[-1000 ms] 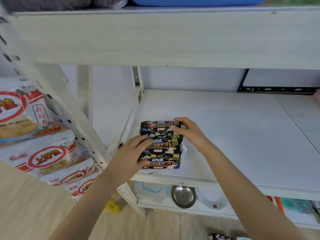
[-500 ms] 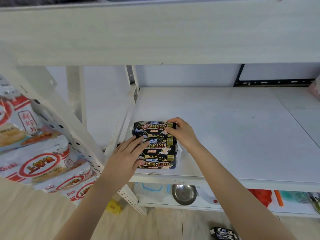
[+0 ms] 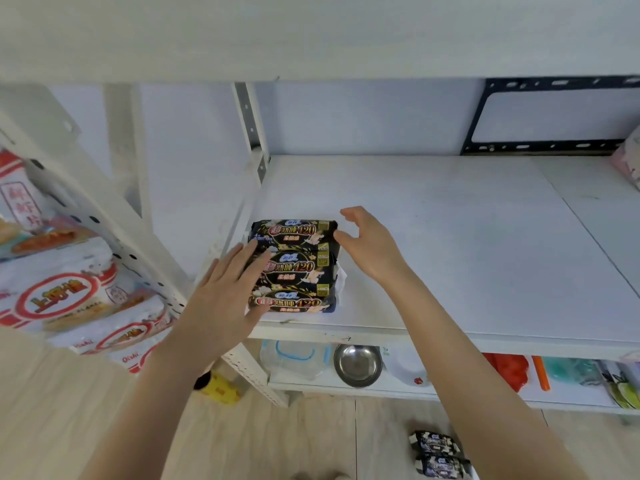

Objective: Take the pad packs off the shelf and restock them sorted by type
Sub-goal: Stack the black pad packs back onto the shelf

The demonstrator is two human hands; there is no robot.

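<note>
Head view, restocking in progress. Three black pad packs (image 3: 293, 268), all printed "420" and so apparently one type, lie side by side in a row running front to back at the left front corner of the white shelf board (image 3: 450, 258), left of frame centre.

The left hand (image 3: 221, 299) has straight, spread fingers laid flat against the left side of the row; it grips nothing. The right hand (image 3: 370, 244) is loosely cupped beside the right end of the rearmost pack. Its thumb tip appears just to touch the wrapper and its fingers are raised clear, so it holds nothing.

Judged progress: one type is grouped and is being squared up. Two dark packs on the floor (image 3: 438, 452), at lower right, appear to await shelving. A pink package (image 3: 631, 161) at the right edge is cut off, so its kind cannot be told. Snack bags (image 3: 69, 299) fill the neighbouring rack at left, and a steel bowl (image 3: 358, 363) sits on the shelf below.
</note>
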